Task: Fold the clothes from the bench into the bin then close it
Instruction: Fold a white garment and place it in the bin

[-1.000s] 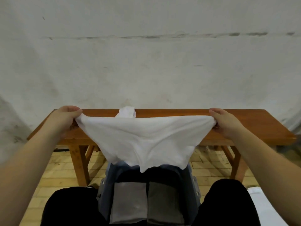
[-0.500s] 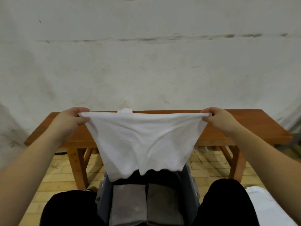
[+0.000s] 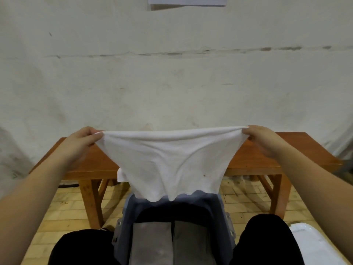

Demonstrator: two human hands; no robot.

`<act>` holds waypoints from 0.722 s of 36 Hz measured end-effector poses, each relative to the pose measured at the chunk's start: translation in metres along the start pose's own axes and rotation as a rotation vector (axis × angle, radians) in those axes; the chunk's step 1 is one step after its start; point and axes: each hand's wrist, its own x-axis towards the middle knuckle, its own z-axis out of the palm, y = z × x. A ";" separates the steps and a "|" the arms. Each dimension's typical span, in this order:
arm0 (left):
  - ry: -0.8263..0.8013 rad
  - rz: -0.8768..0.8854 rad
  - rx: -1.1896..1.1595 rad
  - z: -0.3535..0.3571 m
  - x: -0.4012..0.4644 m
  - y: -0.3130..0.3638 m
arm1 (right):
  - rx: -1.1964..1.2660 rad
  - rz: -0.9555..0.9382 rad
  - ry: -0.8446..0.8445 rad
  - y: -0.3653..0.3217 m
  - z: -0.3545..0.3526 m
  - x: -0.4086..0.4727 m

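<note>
A white garment (image 3: 172, 159) hangs stretched in the air between my hands, above the wooden bench (image 3: 267, 161). My left hand (image 3: 80, 144) pinches its upper left corner and my right hand (image 3: 261, 140) pinches its upper right corner. Its lower edge dangles just over the far rim of the blue-grey bin (image 3: 219, 209), which stands on the floor between my knees. Two folded grey garments (image 3: 172, 243) lie side by side inside the bin. A small white piece (image 3: 120, 175) shows behind the garment at the bench's front edge.
A white lid-like object (image 3: 315, 245) lies on the floor at the lower right. The bench stands against a pale wall, with yellow brick flooring (image 3: 70, 205) under it. My black-clad knees (image 3: 267, 238) flank the bin.
Both hands have lifted the white garment higher and pulled it taut. Its top edge now hides the white piece that showed on the bench behind it.
</note>
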 end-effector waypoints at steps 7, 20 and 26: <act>0.010 -0.012 -0.626 0.012 0.000 0.011 | 0.782 0.077 0.084 -0.022 0.020 -0.012; -0.603 0.389 -1.009 0.024 0.000 0.091 | 0.724 -0.399 -0.351 -0.114 0.052 -0.038; -0.540 0.445 -0.688 0.083 -0.020 0.123 | 0.352 -0.505 -0.291 -0.127 0.102 -0.050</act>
